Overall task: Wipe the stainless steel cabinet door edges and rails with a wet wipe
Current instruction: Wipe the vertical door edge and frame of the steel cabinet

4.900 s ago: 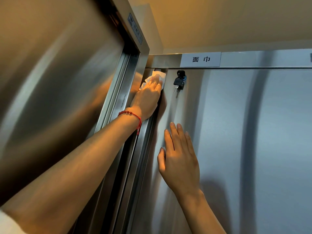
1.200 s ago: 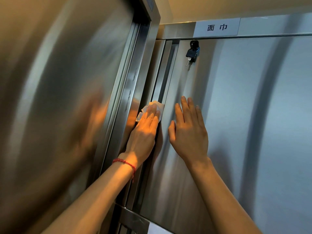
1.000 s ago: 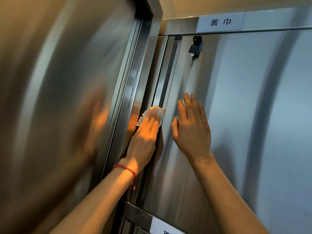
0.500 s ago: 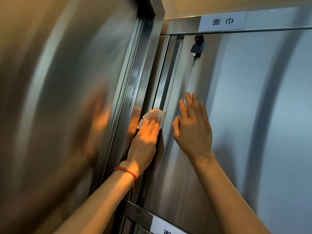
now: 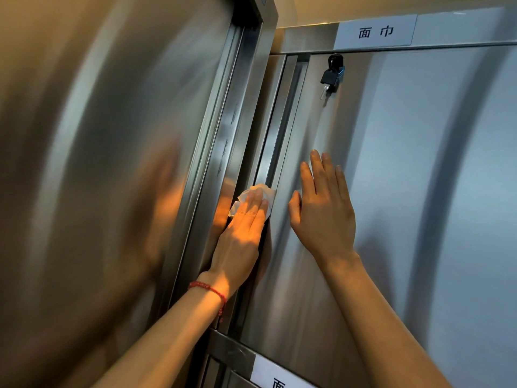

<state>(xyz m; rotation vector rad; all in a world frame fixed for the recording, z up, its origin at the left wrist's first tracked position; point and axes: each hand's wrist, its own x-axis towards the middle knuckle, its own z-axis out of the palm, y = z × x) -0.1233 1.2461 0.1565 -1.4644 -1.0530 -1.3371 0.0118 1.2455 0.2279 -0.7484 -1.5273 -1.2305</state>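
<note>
So the wet wipe (image 5: 258, 196) is bunched up under your left hand (image 5: 240, 233), pressed onto the vertical rail (image 5: 272, 147) at the left edge of the cabinet door (image 5: 391, 191), roughly halfway up the visible height of the door. That rail is the long thing here: it runs top to bottom, leaning a bit to the right as it goes up in the head view, and your left fingers (image 5: 256, 204) point up along it, same direction as the rail. Your left hand is laid out flat with fingers together, not gripping anything, just pinning the wipe down, with white edges poking out above and left of the fingertips. There's a red bracelet (image 5: 209, 289) on that wrist. Your right hand (image 5: 324, 217) is open and flat too, palm on the door face just beside the rail, fingers up, holding nothing. Room-wise: above the wipe the rail is bare all the way to the top frame, and below it your own hand and forearm cover the strip down to the crossbar (image 5: 232, 350). Left of the rail there's a dark narrow gap, then the edge of the neighbouring steel panel (image 5: 112, 163), so it's a tight channel sideways. Up near the top of the door a key (image 5: 331, 75) hangs in the lock, well apart from both hands, and a white label (image 5: 375, 32) sits on the frame above it, with another label (image 5: 277, 376) below the crossbar.
</note>
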